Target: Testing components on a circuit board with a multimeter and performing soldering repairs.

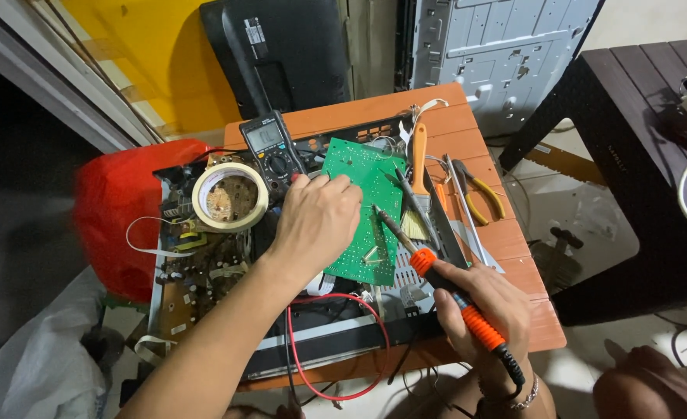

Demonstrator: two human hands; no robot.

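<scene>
Orange slatted desk (pixel 514 256) crowded with an opened electronics chassis (pixel 204 271), a green circuit board (pixel 366 194) propped over it at centre, a multimeter (pixel 272 147) and a roll of tape (pixel 229 195) just left of the board. Left hand (pixel 318 219) pressed down on that board, fingers curled against its face. Right hand (pixel 487 306) closed around an orange-handled soldering iron (pixel 436 271), tip touching the board's right part.

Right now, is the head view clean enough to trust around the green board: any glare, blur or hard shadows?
Head view: even light, green circuit board sharp; left hand on it throws only a soft shadow. Soldering iron in the right hand reads crisp. Mild glare on the multimeter screen; wide-angle bending at the edges; far left corner dark.
</scene>
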